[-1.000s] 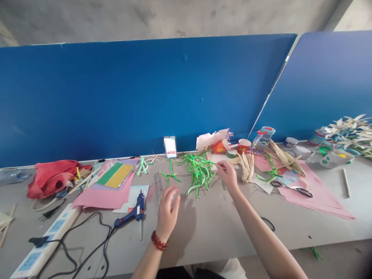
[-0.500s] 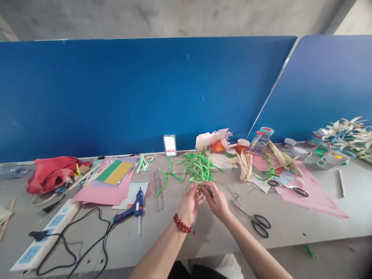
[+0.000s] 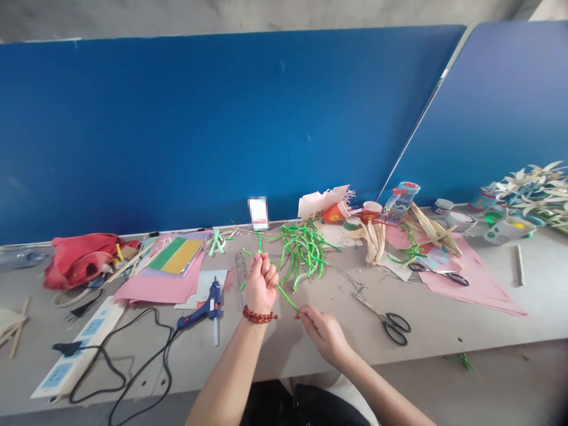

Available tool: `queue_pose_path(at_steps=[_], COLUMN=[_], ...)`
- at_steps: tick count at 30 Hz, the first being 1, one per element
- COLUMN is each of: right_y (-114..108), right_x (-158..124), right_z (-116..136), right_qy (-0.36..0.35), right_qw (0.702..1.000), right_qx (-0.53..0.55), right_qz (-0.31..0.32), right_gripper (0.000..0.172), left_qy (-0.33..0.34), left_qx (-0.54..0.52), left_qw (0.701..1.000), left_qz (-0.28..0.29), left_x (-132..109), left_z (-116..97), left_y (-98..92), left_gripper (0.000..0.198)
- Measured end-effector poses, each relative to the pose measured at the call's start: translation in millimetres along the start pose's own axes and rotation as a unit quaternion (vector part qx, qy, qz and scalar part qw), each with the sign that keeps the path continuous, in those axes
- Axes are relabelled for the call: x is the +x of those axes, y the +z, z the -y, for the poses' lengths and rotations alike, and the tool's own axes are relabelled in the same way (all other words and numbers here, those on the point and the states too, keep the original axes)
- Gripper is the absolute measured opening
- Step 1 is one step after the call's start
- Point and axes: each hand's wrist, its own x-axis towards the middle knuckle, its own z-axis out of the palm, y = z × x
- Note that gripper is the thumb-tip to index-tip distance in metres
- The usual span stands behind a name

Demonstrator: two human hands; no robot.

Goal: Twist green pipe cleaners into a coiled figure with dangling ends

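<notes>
left hand (image 3: pixel 261 283) closed in a fist round a thin bright-green fuzzy strip (image 3: pixel 287 298), fingers hide its middle; right hand (image 3: pixel 323 335) pinches the lower end, tip covered by fingertips. strip runs slanted between both hands, above the grey tabletop (image 3: pixel 337 367). green bits show past the fist's upper left, can't tell if same strip. tangled pile of green fuzzy strips (image 3: pixel 306 251) just beyond, single pieces hard to separate. clear plastic ruler (image 3: pixel 241 269) partly behind left hand. black-handled metal scissors (image 3: pixel 394 328) lie right, fully visible. white card (image 3: pixel 258 213) at the blue partition (image 3: pixel 222 130) pixelated, unreadable. white-petalled flowers (image 3: pixel 532 189) cut off at right edge, clear plastic bottle (image 3: pixel 26 258) cut off at left
</notes>
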Motion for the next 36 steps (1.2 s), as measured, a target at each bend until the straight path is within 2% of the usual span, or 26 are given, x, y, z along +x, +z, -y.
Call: queue_pose_path(at_steps=[3, 7, 12, 16, 23, 28, 32, 34, 36], right_y=[9, 16, 17, 21, 30, 36, 39, 41, 43], right_x=[-5, -13, -23, -31, -39, -38, -38, -40, -42], right_z=[3, 4, 7, 15, 22, 25, 22, 18, 14], right_qy=[0.060, 0.105, 0.153, 0.208, 0.188, 0.195, 0.200, 0.210, 0.216], right_qw=[0.991, 0.959, 0.953, 0.938, 0.936, 0.920, 0.914, 0.913, 0.912], right_qx=[0.121, 0.260, 0.252, 0.262, 0.288, 0.330, 0.347, 0.347, 0.347], right_qz=[0.009, 0.027, 0.073, 0.089, 0.068, 0.078, 0.067, 0.045, 0.028], right_gripper=[0.034, 0.043, 0.041, 0.047, 0.057, 0.059, 0.060, 0.060, 0.059], left_qy=[0.039, 0.059, 0.110, 0.142, 0.155, 0.193, 0.175, 0.155, 0.118], left_qx=[-0.023, -0.025, -0.022, -0.026, -0.024, -0.026, -0.032, -0.035, -0.043], left_qw=[0.999, 0.998, 0.993, 0.988, 0.985, 0.978, 0.981, 0.985, 0.991], left_qz=[-0.015, -0.028, -0.040, -0.056, -0.076, -0.081, -0.079, -0.068, -0.040], left_x=[4, 9, 10, 13, 16, 15, 15, 9, -3], left_z=[-7, -21, -37, -46, -48, -54, -56, -51, -42], left_y=[-4.7, -12.1, -17.5, -22.2, -29.3, -29.8, -28.0, -25.2, -22.6], left_gripper=[0.018, 0.017, 0.019, 0.019, 0.017, 0.013, 0.012, 0.008, 0.013])
